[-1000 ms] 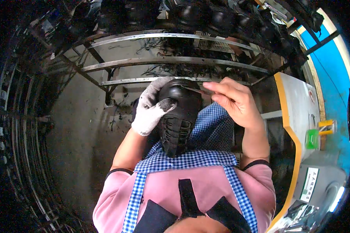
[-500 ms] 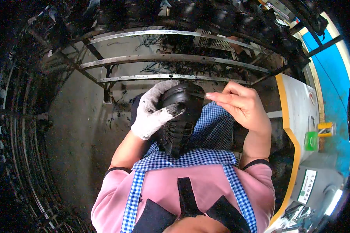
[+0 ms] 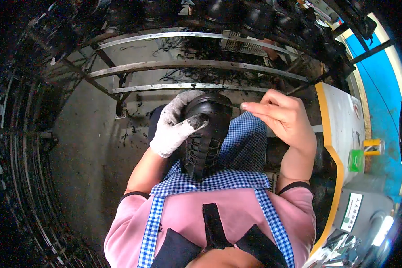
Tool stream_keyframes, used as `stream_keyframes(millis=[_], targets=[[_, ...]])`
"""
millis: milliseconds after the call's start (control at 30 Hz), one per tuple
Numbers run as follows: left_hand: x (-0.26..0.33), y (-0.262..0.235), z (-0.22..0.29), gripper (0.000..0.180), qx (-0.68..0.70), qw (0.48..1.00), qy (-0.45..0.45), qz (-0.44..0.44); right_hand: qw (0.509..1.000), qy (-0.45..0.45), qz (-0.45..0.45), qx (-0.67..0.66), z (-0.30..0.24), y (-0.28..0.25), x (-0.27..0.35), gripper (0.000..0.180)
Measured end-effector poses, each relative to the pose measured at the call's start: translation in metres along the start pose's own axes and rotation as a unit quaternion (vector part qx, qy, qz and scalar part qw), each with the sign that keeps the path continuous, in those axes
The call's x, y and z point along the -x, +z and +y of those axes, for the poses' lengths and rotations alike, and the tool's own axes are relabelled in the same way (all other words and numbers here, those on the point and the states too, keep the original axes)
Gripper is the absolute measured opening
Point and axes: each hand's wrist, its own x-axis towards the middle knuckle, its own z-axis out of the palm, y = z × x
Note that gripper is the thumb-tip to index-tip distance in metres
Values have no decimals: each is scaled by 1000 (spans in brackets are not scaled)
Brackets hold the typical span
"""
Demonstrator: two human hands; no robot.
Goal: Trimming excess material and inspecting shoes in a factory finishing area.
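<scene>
I see a black laced shoe [image 3: 205, 134] propped toe-up on my blue checked apron [image 3: 243, 147], and I judge I am mid-way through working on its upper. My left hand [image 3: 176, 127], in a white glove, wraps closed around the toe, its thumb lying across the front. Just right of the shoe, my bare right hand [image 3: 283, 118] hovers with fingers [image 3: 259, 109] pinched nearly together; whether they hold thread I cannot tell. Next calls for a steady shoe. Beyond my fingertips run metal rack bars [image 3: 187, 66].
</scene>
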Motion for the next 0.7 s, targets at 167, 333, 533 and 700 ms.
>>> stream_keyframes(millis=[167,333,533,700], targets=[[0,0,3,54,-28,999,31,-13,999,-13,-17,36,-5,-6,-7,29],[1,-5,-1,53,-25,999,45,8,1000,-4,12,14,-1,-1,-7,28],[-2,-13,0,51,-49,996,49,49,997,22,47,-51,7,14,2,27],[1,-8,1,50,-22,999,25,35,1000,-20,13,16,3,6,-6,29]])
